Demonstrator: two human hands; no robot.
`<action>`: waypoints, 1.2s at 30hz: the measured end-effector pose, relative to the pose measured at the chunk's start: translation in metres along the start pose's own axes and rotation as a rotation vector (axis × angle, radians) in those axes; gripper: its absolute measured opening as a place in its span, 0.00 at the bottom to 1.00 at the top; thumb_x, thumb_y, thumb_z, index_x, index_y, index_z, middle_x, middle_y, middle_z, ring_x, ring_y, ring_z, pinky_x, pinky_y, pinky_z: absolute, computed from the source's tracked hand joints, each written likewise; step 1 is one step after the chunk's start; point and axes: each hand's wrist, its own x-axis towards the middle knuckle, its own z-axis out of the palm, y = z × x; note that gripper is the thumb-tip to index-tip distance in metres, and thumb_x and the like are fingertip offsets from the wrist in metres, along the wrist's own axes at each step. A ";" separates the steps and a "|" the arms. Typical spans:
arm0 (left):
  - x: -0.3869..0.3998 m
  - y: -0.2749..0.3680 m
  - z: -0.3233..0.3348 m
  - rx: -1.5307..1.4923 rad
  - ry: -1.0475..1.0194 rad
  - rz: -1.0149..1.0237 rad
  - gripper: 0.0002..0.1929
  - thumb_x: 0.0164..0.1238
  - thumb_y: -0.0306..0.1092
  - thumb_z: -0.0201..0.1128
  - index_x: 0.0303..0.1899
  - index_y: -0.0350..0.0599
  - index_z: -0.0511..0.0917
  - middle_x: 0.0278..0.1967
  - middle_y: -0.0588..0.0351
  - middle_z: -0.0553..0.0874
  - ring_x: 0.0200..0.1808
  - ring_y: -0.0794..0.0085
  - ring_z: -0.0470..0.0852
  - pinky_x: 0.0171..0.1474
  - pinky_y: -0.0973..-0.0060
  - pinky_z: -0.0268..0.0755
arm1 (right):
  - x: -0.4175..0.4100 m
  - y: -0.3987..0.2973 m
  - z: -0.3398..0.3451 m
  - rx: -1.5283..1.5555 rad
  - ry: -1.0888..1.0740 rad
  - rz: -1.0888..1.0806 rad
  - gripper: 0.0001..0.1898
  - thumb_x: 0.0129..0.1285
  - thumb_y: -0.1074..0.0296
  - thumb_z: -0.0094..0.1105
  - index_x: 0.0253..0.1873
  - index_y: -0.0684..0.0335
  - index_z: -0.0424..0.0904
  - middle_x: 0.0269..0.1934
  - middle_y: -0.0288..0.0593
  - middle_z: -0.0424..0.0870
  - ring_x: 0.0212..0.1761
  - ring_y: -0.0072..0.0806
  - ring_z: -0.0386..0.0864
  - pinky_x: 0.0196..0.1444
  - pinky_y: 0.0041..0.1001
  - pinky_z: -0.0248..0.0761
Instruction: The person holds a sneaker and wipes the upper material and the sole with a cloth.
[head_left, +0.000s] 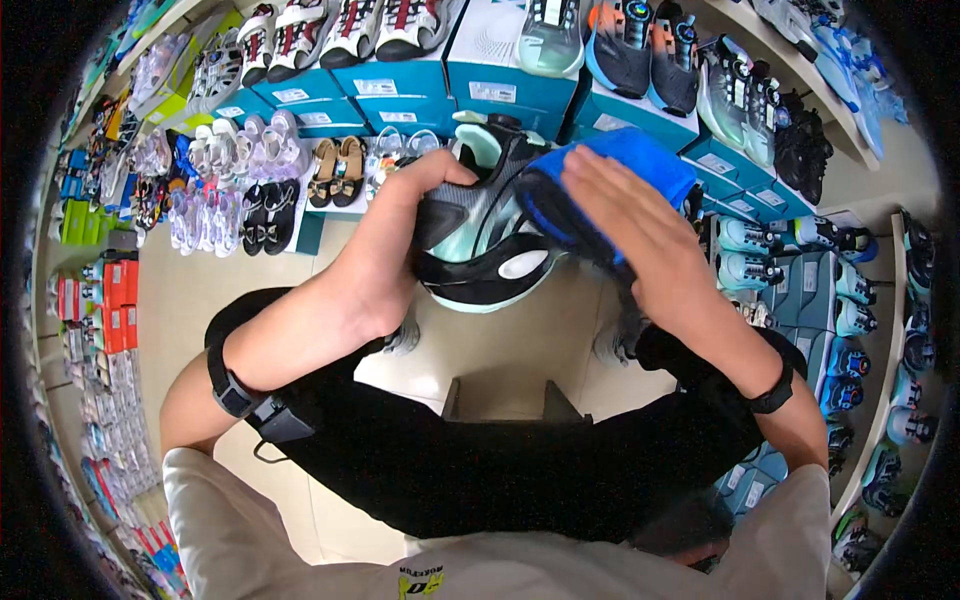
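My left hand grips a black, grey and mint-green sports shoe at its heel and collar, with the thumb near the opening. The shoe is in the air, tilted, its side turned towards me. My right hand holds a blue cloth with a black part, its extended fingers lying over it. The cloth touches or overlaps the right end of the shoe; their exact contact is hidden.
Teal shoe boxes with shoes on top stand ahead. Pairs of sandals are at the left. Shelves of sneakers rise at the right, and red boxes at the far left. Beneath lies a tiled floor.
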 end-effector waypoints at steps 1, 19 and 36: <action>0.004 -0.002 -0.002 0.015 -0.011 -0.007 0.18 0.71 0.47 0.63 0.52 0.45 0.87 0.46 0.56 0.94 0.47 0.69 0.91 0.60 0.71 0.78 | 0.000 -0.005 0.001 -0.029 -0.028 -0.102 0.29 0.71 0.78 0.54 0.77 0.68 0.75 0.77 0.56 0.78 0.81 0.48 0.75 0.84 0.46 0.67; 0.004 -0.007 -0.003 0.069 0.019 0.004 0.16 0.72 0.47 0.64 0.51 0.47 0.87 0.46 0.57 0.94 0.49 0.68 0.91 0.60 0.69 0.79 | 0.000 -0.011 0.001 0.000 -0.024 -0.136 0.32 0.63 0.86 0.54 0.75 0.70 0.76 0.75 0.55 0.79 0.80 0.47 0.76 0.83 0.45 0.68; -0.004 -0.002 0.004 0.099 0.073 0.034 0.16 0.73 0.47 0.65 0.51 0.47 0.87 0.46 0.58 0.93 0.49 0.68 0.90 0.60 0.70 0.77 | 0.001 0.002 -0.005 0.040 -0.001 -0.028 0.30 0.67 0.82 0.52 0.75 0.69 0.76 0.76 0.56 0.78 0.81 0.48 0.74 0.84 0.47 0.67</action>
